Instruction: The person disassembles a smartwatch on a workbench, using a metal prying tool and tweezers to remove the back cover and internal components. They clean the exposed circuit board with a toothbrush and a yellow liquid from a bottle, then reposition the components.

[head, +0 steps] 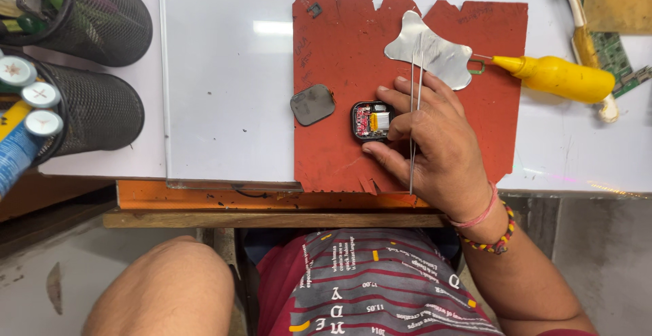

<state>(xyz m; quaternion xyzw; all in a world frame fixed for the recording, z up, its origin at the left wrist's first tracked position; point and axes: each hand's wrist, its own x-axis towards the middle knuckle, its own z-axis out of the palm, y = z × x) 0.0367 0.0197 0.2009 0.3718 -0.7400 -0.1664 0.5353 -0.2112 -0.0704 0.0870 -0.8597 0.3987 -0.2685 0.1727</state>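
Note:
My right hand rests on a red work mat, shut on thin metal tweezers that run lengthwise through the fingers. Its thumb and fingertips touch the right side of a small opened watch body, whose red board and yellow part are exposed. A dark grey rounded square cover lies flat just left of the watch body, apart from it. A thin shiny metal pry sheet lies on the mat beyond my fingers. My left hand is out of view.
A yellow squeeze bottle with a needle tip lies at the right. Green circuit boards sit at the top right. Two black mesh holders with pens and tubes stand at the left. The bench's orange front edge runs below the mat.

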